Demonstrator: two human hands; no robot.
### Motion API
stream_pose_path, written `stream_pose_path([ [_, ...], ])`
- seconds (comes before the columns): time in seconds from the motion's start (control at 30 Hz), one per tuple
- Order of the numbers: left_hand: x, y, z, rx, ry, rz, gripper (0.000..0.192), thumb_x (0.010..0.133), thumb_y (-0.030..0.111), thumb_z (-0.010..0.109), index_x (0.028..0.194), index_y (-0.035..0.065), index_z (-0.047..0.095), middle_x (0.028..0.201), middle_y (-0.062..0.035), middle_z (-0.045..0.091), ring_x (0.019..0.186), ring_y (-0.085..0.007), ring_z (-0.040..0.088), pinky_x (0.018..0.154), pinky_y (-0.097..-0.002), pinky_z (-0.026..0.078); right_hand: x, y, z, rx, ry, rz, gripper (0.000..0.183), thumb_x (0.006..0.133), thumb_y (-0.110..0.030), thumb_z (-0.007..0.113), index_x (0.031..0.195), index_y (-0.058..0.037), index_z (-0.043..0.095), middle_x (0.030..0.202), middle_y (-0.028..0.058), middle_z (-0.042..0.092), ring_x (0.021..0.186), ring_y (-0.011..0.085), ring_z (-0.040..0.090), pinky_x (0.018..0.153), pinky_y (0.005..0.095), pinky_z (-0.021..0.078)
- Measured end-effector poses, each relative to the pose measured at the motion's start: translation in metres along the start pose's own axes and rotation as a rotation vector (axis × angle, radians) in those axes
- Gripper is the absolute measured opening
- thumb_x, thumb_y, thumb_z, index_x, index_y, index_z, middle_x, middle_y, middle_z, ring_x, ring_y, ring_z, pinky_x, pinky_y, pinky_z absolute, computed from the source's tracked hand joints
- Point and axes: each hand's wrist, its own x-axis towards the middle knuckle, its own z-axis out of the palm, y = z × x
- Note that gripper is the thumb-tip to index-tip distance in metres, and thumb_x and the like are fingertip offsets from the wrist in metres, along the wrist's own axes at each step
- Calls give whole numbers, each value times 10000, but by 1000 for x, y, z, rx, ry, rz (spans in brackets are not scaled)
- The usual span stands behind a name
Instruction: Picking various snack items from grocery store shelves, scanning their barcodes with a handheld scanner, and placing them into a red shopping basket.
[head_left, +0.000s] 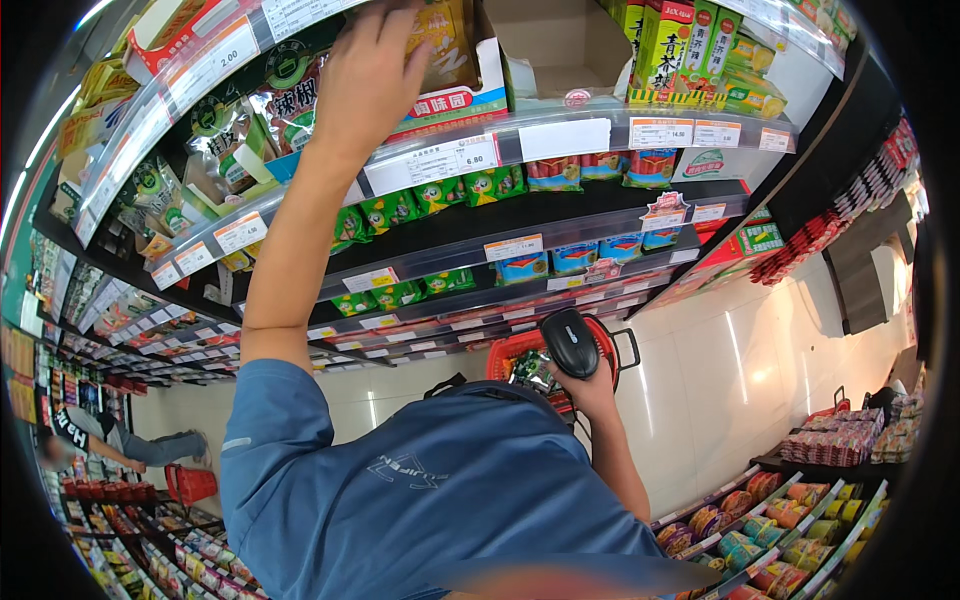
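My left hand (367, 86) reaches up to the top visible shelf, in front of spice packets (287, 116) and beside golden packets (452, 56) in an open display box (457, 103). Its thumb stands away from the fingers. The fingertips run to the picture's upper edge, so whether they grip anything does not show. Lower down, my right hand (587, 391) holds a black oval handheld device (570, 345) that looks like a barcode scanner. Beneath it is a red shopping basket (501, 360) with green and silver packets (530, 369) inside.
Price labels line the shelf edge (559, 140). An open cardboard box (570, 45) sits right of the golden packets, then green boxes (667, 56). Lower shelves carry green packets (439, 193). Behind me stand tubs (750, 540); at left, another person (112, 439) is near a red basket (191, 484).
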Motion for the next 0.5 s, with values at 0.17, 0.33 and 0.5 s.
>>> stream_pose_path([
  [0.17, 27, 16, -10, 162, -449, -276, 440, 902, 318, 588, 1102, -73, 605, 1084, -289, 624, 999, -412, 611, 899, -486, 475, 8, -5, 1, -57, -57, -63, 305, 760, -92, 778, 1027, -3, 660, 891, 56, 695, 797, 107, 624, 749, 292, 497],
  [0.33, 35, 3, 10, 218, -581, -269, 366, 857, 313, 682, 870, -52, 687, 936, -227, 684, 893, -364, 641, 808, -429, 513, 8, -7, -8, -55, -85, -51, 302, 761, -88, 775, 1028, -3, 660, 889, 54, 694, 802, 113, 629, 762, 296, 500],
  [0.5, 28, 35, -19, 122, -534, -299, 339, 873, 224, 662, 1178, 78, 636, 1084, -150, 678, 1043, -353, 613, 904, -438, 483, -5, 6, -28, -11, -22, -27, 311, 752, -102, 783, 1019, -5, 658, 908, 52, 691, 815, 125, 630, 774, 304, 499],
])
